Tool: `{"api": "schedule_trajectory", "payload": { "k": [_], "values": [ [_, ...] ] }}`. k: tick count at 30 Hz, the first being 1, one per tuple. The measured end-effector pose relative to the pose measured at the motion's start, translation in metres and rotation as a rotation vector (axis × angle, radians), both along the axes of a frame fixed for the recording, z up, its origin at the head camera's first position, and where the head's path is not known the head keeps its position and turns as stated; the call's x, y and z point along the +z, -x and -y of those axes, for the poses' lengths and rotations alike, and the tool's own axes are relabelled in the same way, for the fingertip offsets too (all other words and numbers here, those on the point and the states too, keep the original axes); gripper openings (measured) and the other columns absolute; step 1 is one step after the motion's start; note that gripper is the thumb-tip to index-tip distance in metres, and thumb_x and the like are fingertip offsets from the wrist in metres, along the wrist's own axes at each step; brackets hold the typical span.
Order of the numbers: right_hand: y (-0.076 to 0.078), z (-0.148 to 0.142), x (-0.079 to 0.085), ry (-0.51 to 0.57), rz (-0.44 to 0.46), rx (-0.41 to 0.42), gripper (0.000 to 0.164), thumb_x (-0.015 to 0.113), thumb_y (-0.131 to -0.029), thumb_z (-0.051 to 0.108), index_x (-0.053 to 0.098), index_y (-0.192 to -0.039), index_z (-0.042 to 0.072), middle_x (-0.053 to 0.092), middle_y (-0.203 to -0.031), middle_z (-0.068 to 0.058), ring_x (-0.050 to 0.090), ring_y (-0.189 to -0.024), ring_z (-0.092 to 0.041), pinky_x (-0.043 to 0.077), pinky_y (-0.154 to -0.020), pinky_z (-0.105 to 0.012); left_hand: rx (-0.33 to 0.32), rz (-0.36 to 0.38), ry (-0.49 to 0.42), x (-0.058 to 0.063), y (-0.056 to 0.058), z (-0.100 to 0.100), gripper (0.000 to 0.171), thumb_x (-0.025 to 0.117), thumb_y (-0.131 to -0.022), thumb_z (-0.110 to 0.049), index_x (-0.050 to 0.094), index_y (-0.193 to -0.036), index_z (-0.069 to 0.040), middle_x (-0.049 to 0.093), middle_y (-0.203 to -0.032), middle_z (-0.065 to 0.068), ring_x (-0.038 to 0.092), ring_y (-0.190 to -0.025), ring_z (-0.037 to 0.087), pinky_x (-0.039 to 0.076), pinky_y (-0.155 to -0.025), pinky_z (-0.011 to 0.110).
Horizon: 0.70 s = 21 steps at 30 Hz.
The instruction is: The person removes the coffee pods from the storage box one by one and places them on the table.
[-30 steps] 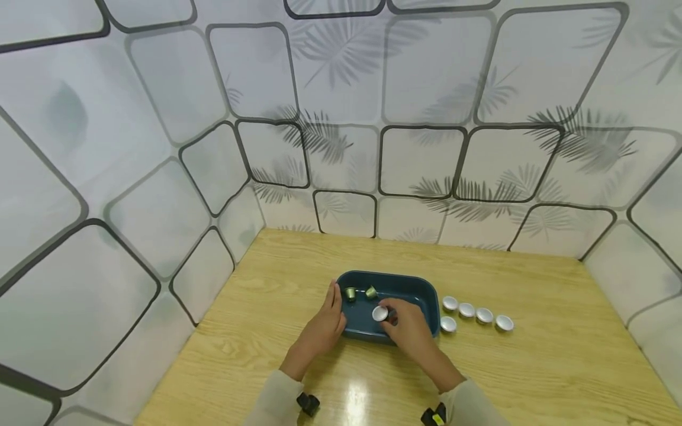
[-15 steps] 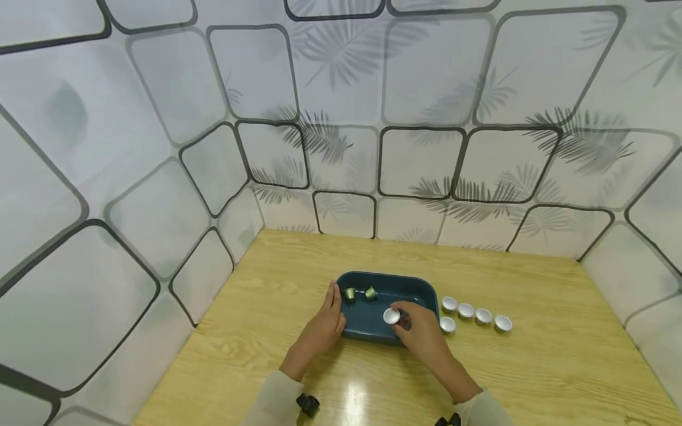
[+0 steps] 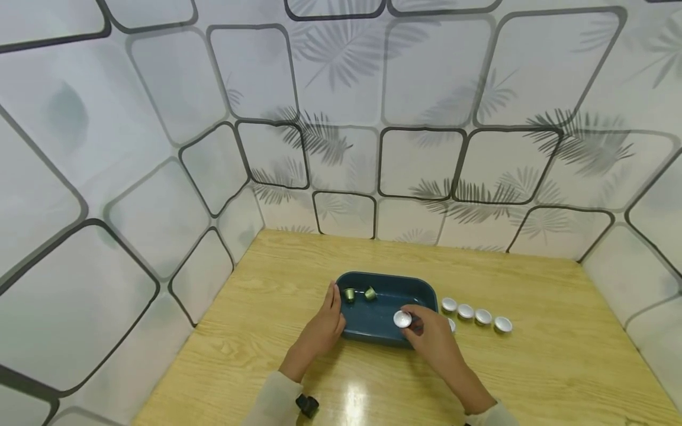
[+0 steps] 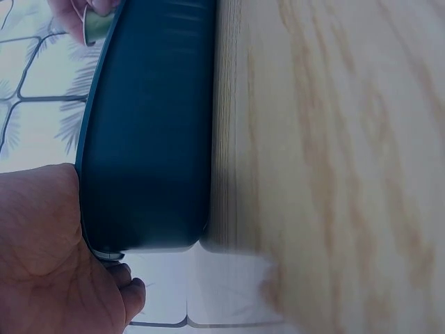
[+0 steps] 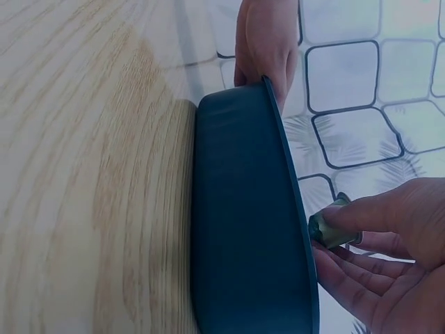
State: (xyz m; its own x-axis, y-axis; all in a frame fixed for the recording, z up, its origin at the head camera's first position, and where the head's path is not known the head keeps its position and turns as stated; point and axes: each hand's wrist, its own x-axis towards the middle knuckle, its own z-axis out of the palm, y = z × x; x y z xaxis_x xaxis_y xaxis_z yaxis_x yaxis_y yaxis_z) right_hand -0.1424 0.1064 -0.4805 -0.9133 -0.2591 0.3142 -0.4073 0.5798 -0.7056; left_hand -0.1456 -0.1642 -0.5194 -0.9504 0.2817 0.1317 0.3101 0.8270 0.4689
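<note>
A dark teal rectangular tray [image 3: 367, 322] stands on the table. My left hand [image 3: 322, 325] lies along its left end, fingers mostly straight against the wall and rim. Above the tray's right part, my right hand [image 3: 434, 340] pinches a green coffee capsule [image 5: 334, 226] between thumb and fingers, its silver lid turned up toward the head camera. Inside the tray's far left corner lie two green capsules, one upright-looking capsule [image 3: 349, 294] and one tilted capsule [image 3: 370, 293]. The left wrist view shows the tray's near wall [image 4: 149, 132], with the held capsule partly cut off.
Right of the tray, several capsules stand lid up in a slanting row, from the nearest capsule [image 3: 449, 305] to the outermost capsule [image 3: 502, 324]. Another capsule [image 3: 452, 325] is partly hidden behind my right hand. Patterned walls [image 3: 341, 148] enclose the wooden table [image 3: 256, 331].
My right hand has moved rightward with the pinched capsule, from the tray's middle toward its right end, now partly covering a capsule beside the tray. The left hand stays in place.
</note>
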Motion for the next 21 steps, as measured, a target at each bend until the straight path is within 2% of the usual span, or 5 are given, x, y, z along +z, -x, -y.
{"api": "schedule_trajectory", "payload": {
  "k": [6,10,21],
  "values": [
    [-0.003,-0.008,0.002,0.011,-0.01,-0.012,0.044,0.085,-0.075,-0.007,0.073,-0.116,0.002,0.075,-0.098,-0.009,0.069,-0.075,-0.014,0.054,-0.063,-0.022,-0.005,-0.015,0.004,0.0,0.0,0.001,0.062,0.038,-0.109,-0.012,0.008,-0.156,0.015,-0.004,-0.165,0.029,0.026,-0.149,0.037,0.051,-0.086,0.033],
    [-0.004,-0.013,0.003,0.015,0.018,-0.03,0.044,0.085,-0.076,-0.006,0.073,-0.116,0.003,0.074,-0.095,-0.007,0.068,-0.074,-0.012,0.054,-0.063,-0.022,-0.008,-0.015,0.005,0.0,0.0,0.001,0.063,0.039,-0.109,-0.012,0.007,-0.156,0.015,-0.004,-0.165,0.029,0.028,-0.148,0.038,0.052,-0.088,0.035],
    [-0.009,-0.026,0.004,-0.001,0.019,-0.085,0.045,0.086,-0.075,-0.005,0.072,-0.117,0.002,0.074,-0.085,-0.004,0.067,-0.071,-0.012,0.053,-0.061,-0.023,-0.005,0.013,-0.005,0.003,-0.002,0.001,0.063,0.038,-0.109,-0.013,0.006,-0.156,0.014,-0.006,-0.166,0.028,0.031,-0.147,0.038,0.052,-0.086,0.036]
  ]
}}
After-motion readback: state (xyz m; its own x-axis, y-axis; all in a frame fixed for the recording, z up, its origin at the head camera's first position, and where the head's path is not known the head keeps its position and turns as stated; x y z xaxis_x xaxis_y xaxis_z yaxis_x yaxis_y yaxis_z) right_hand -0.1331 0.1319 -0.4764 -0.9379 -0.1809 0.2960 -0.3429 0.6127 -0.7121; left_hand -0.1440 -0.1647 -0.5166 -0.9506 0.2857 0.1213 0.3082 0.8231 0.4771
